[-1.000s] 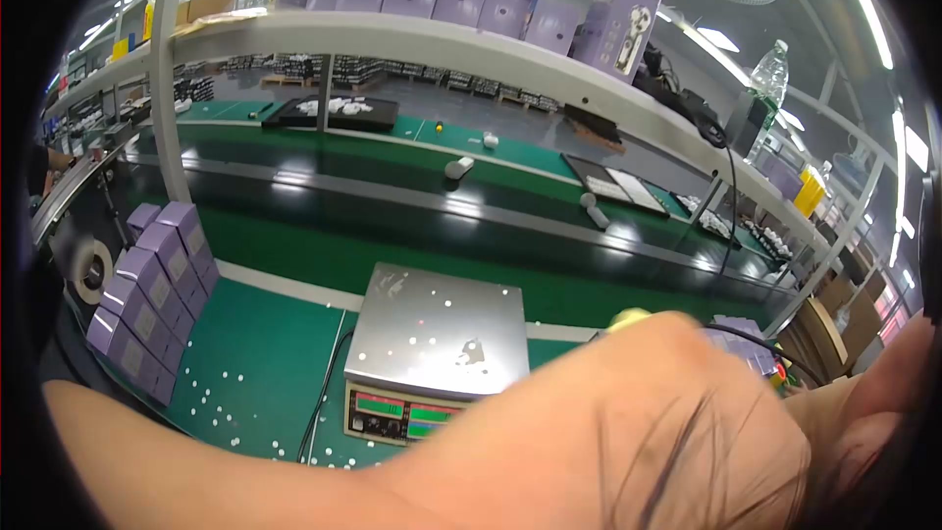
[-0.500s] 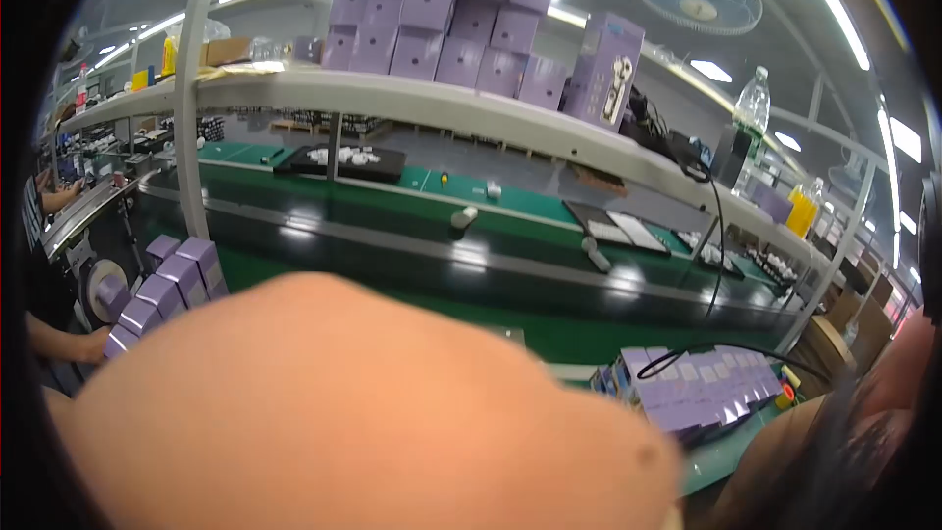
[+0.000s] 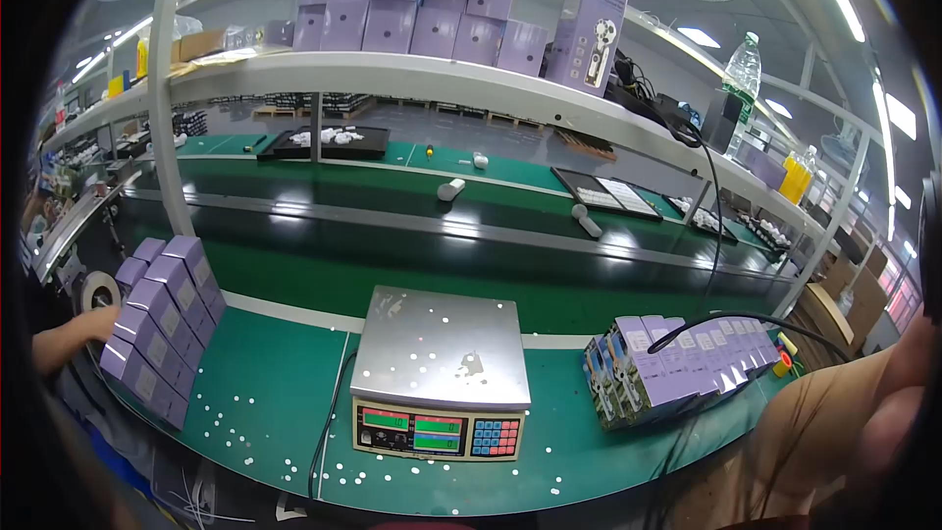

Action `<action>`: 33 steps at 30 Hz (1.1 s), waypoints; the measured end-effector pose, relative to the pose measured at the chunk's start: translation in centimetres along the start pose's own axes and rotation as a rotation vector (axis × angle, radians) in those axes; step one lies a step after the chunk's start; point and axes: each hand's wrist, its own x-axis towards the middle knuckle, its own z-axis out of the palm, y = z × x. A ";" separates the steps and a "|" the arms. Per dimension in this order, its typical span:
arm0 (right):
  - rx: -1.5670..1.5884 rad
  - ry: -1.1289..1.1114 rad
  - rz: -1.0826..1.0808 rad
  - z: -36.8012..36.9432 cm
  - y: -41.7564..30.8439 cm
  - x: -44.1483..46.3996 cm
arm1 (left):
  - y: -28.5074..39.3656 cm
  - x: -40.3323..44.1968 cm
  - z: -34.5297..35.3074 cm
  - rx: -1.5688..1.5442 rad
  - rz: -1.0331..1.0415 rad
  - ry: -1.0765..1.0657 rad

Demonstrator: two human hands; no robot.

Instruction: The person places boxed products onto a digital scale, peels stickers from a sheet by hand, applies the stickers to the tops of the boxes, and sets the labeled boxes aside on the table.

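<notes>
At the right edge, very close to the camera, blurred bare skin of my raised right arm and hand (image 3: 854, 412) shows; its fingers cannot be made out. My left hand is out of view. A weighing scale (image 3: 442, 348) with a steel plate and lit green displays stands on the green bench. Small white round dots lie scattered on its plate and the bench around it. Nearest my right arm is a row of purple printed boxes (image 3: 677, 363). Stacked purple boxes (image 3: 162, 324) stand on the left, with another person's hand (image 3: 93, 326) behind them.
A shelf (image 3: 392, 72) crosses above the bench, carrying piled purple boxes (image 3: 427, 25), a clear bottle (image 3: 741, 79) and yellow bottles (image 3: 797, 175). A black cable (image 3: 721, 236) hangs down to the right-hand boxes. Beyond runs a dark conveyor (image 3: 373, 221) with white devices on it.
The large bare arm that covered the lower middle has left the view, uncovering the scale and bench. The view has tilted down slightly, and the other person's hand remains by the left boxes.
</notes>
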 end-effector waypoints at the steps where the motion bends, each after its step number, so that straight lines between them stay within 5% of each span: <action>1: 0.000 -0.009 0.006 0.2 0.0 0.1 | 0.3 0.2 -1.4 -0.014 0.008 0.014; 17: 0.147 -0.108 0.043 3.0 0.5 1.1 | 1.5 -7.0 -4.6 -0.091 0.056 0.327; 27: -0.016 0.034 0.270 4.6 -6.2 -2.0 | 0.3 -2.4 -6.1 -0.204 0.088 0.151; 33: 0.203 -0.027 0.233 5.6 -2.1 -0.5 | 3.7 -8.7 -6.2 -0.113 0.050 0.398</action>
